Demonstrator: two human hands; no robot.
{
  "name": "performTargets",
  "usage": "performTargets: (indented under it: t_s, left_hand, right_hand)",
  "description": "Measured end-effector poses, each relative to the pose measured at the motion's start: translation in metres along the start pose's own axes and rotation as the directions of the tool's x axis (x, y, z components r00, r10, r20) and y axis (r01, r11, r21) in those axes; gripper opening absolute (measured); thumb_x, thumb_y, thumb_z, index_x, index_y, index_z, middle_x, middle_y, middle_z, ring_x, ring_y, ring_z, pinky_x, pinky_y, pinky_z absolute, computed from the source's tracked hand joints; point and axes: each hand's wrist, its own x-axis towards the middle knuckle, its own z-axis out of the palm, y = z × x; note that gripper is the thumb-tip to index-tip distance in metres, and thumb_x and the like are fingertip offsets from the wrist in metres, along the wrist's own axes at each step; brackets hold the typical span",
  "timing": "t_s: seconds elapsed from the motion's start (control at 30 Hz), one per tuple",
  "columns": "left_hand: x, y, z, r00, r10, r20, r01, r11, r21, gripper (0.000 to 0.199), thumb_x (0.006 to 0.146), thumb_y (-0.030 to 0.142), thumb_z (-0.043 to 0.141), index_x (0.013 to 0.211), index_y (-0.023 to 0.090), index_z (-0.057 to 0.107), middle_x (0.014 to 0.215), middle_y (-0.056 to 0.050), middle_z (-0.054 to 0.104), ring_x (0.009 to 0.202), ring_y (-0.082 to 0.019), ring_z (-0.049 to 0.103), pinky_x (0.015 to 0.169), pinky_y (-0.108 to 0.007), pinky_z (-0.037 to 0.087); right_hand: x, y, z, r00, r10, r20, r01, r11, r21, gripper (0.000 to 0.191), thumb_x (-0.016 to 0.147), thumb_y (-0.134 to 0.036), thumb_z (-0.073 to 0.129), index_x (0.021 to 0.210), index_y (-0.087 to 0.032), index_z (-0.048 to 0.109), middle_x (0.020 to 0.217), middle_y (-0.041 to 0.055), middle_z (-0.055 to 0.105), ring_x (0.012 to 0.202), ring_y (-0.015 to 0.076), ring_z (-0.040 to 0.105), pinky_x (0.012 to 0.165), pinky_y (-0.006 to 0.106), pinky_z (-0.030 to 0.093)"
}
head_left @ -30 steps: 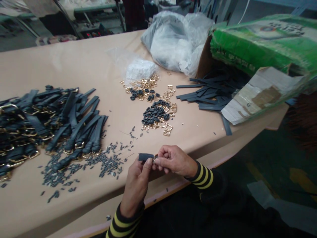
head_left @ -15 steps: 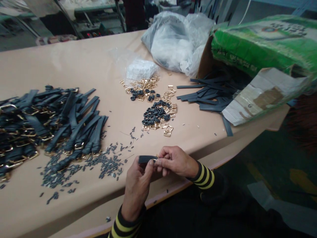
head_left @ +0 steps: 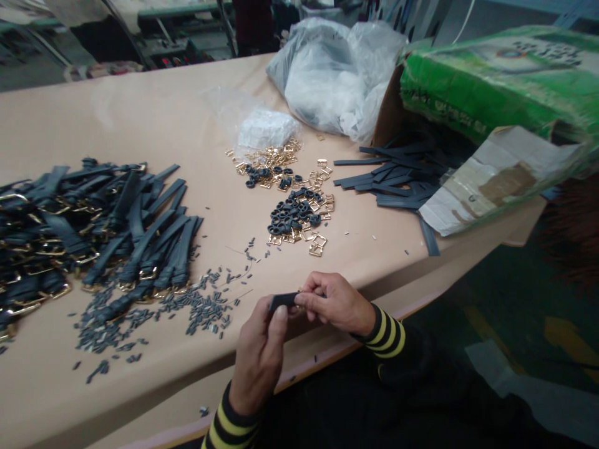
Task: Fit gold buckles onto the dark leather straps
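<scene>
A dark strap [head_left: 283,302] is held between my two hands near the table's front edge. My left hand [head_left: 261,349] grips its left part, the thumb lying on top. The fingers of my right hand [head_left: 336,302] pinch its right end, where a small gold bit shows; most of that end is hidden by the fingers. Beyond the hands lies a pile of dark loops [head_left: 292,212] on gold buckles [head_left: 318,244]. Small dark cut pieces [head_left: 206,312] are scattered to the left of my left hand.
Buckled dark straps [head_left: 135,218] are heaped at the left. Plain dark strips [head_left: 397,178] spill from a green box [head_left: 486,81] at the right. A large plastic bag [head_left: 327,78] and a small clear bag [head_left: 264,130] lie at the back.
The strap has tilted and shifted slightly right in my left hand, and the gold part seen at its right end is now mostly covered by my right fingers.
</scene>
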Motion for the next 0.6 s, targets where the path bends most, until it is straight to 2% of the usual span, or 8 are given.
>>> performTargets:
  t_s: [0.03,0.1,0.17,0.23,0.3,0.43,0.53,0.6]
  left_hand:
    - [0.0004,-0.0006,-0.0027,0.997,-0.05,0.054,0.059,0.982,-0.179,0.023,0.081,0.037,0.048,0.081,0.019,0.062,0.079,-0.005,0.062,0.072,-0.017,0.054,0.066,-0.029,0.044]
    - [0.001,-0.0023,-0.0063,0.979,-0.13,0.156,0.19,0.86,-0.474,0.032,0.082,0.044,0.045,0.085,0.018,0.063,0.084,-0.007,0.062,0.072,-0.018,0.054,0.061,-0.03,0.046]
    - [0.0011,-0.0041,-0.0065,0.963,-0.181,0.201,0.267,0.758,-0.595,0.029,0.079,0.042,0.052,0.086,0.017,0.063,0.085,-0.006,0.06,0.07,-0.016,0.055,0.057,-0.028,0.047]
    - [0.0012,-0.0055,-0.0044,0.945,-0.232,0.231,0.327,0.723,-0.608,0.023,0.072,0.036,0.064,0.085,0.018,0.061,0.085,-0.004,0.058,0.072,-0.015,0.055,0.055,-0.024,0.047]
    - [0.0015,-0.0065,-0.0022,0.917,-0.283,0.283,0.398,0.7,-0.592,0.027,0.066,0.032,0.071,0.086,0.018,0.058,0.085,-0.002,0.057,0.069,-0.014,0.056,0.052,-0.022,0.046]
    - [0.0014,-0.0082,-0.0036,0.848,-0.343,0.405,0.526,0.648,-0.552,0.025,0.068,0.027,0.07,0.086,0.015,0.057,0.068,0.002,0.052,0.051,-0.006,0.046,0.047,-0.018,0.043]
    - [0.0004,-0.0086,-0.0079,0.806,-0.324,0.495,0.58,0.597,-0.554,0.015,0.071,0.022,0.067,0.071,0.014,0.054,0.059,0.004,0.047,0.048,-0.004,0.042,0.046,-0.016,0.039]
    - [0.0001,-0.0078,-0.0099,0.812,-0.288,0.507,0.564,0.612,-0.555,0.018,0.071,0.024,0.067,0.068,0.014,0.053,0.062,0.002,0.049,0.052,-0.006,0.044,0.047,-0.017,0.039]
  right_hand:
    - [0.0002,-0.0016,-0.0024,0.999,-0.015,0.043,0.013,0.999,0.045,0.026,0.076,-0.038,0.06,0.072,-0.015,0.048,0.051,-0.0042,0.053,0.037,0.0037,0.04,0.036,0.014,0.028]
    - [0.0005,-0.0048,-0.0049,0.994,-0.063,0.089,0.055,0.994,0.09,0.031,0.073,-0.041,0.063,0.069,-0.014,0.048,0.049,-0.0052,0.049,0.039,0.0036,0.039,0.038,0.015,0.028]
    - [0.0006,-0.0069,-0.0043,0.992,-0.083,0.099,0.075,0.994,0.082,0.034,0.069,-0.042,0.067,0.066,-0.014,0.047,0.048,-0.0057,0.047,0.041,0.004,0.04,0.04,0.015,0.029]
    - [0.0004,-0.0071,-0.0022,0.993,-0.064,0.103,0.058,0.997,0.057,0.037,0.066,-0.043,0.069,0.064,-0.014,0.046,0.049,-0.0056,0.046,0.042,0.0044,0.04,0.041,0.016,0.029]
    - [0.0001,-0.0061,-0.0007,0.994,-0.041,0.102,0.039,0.999,0.021,0.038,0.065,-0.045,0.069,0.064,-0.014,0.046,0.051,-0.0055,0.046,0.045,0.0045,0.039,0.042,0.016,0.029]
    - [-0.0001,-0.0045,-0.0022,0.994,-0.051,0.093,0.064,0.988,-0.139,0.04,0.062,-0.046,0.071,0.06,-0.013,0.048,0.053,-0.0059,0.042,0.049,0.0043,0.035,0.045,0.016,0.027]
    - [0.0006,-0.0043,-0.0055,0.983,-0.03,0.18,0.057,0.987,-0.149,0.04,0.062,-0.047,0.071,0.062,-0.012,0.05,0.052,-0.006,0.042,0.047,0.004,0.035,0.043,0.016,0.027]
    - [0.0014,-0.0044,-0.008,0.962,0.002,0.275,0.023,0.996,-0.087,0.04,0.066,-0.048,0.067,0.067,-0.012,0.051,0.054,-0.0051,0.045,0.046,0.0047,0.039,0.043,0.016,0.031]
